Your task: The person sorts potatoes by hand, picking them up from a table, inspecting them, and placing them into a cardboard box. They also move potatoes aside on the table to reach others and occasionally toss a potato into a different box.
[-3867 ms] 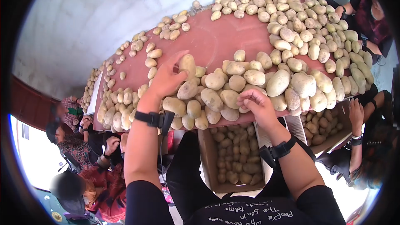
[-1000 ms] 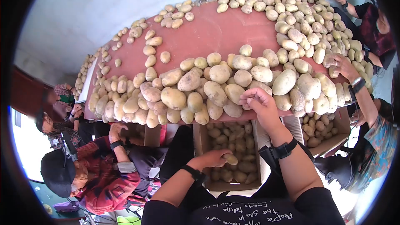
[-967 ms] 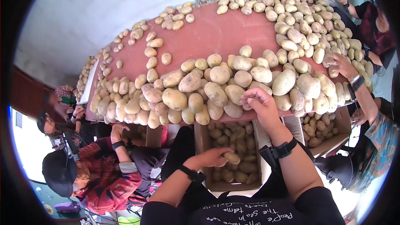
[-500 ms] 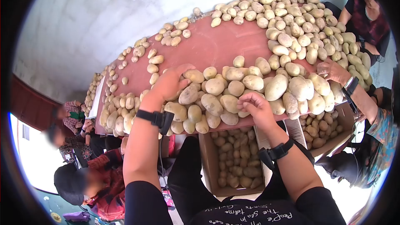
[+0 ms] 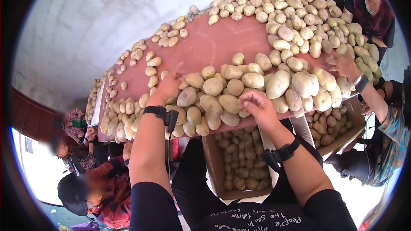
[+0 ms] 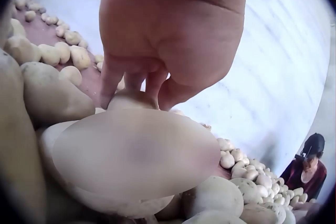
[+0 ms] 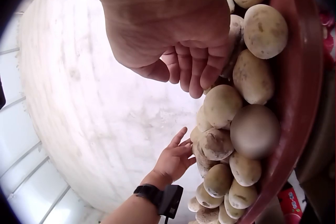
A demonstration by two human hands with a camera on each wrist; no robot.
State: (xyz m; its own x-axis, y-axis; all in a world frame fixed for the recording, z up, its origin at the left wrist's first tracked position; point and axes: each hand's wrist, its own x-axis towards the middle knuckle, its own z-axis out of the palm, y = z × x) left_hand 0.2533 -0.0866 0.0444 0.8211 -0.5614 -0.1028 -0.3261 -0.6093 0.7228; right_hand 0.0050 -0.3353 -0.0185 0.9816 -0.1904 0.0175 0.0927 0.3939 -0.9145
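Note:
My left hand (image 5: 166,88) is over the left part of the potato heap along the table's near edge, its fingers spread. In the left wrist view its fingers reach down around a potato (image 6: 134,99), beyond a large blurred potato close to the camera. The right wrist view also shows this left hand (image 7: 170,162) with fingers apart beside the heap. My right hand (image 5: 258,105) hovers at the heap's front edge, fingers loosely bent and nothing in them, near a potato (image 5: 230,103). Between my legs stands a cardboard box (image 5: 212,169) of smaller potatoes.
The red table (image 5: 209,38) bears a large pile of potatoes (image 5: 299,13) at the back right, against a pale wall (image 5: 107,25). Another box (image 5: 357,122) of potatoes stands right. A neighbour's hand (image 5: 342,65) reaches into the pile there. More people sit at left.
One second ago my left hand held a potato over the box; half a second ago it was back at the heap, where it remains. My right hand has stayed at the heap's edge.

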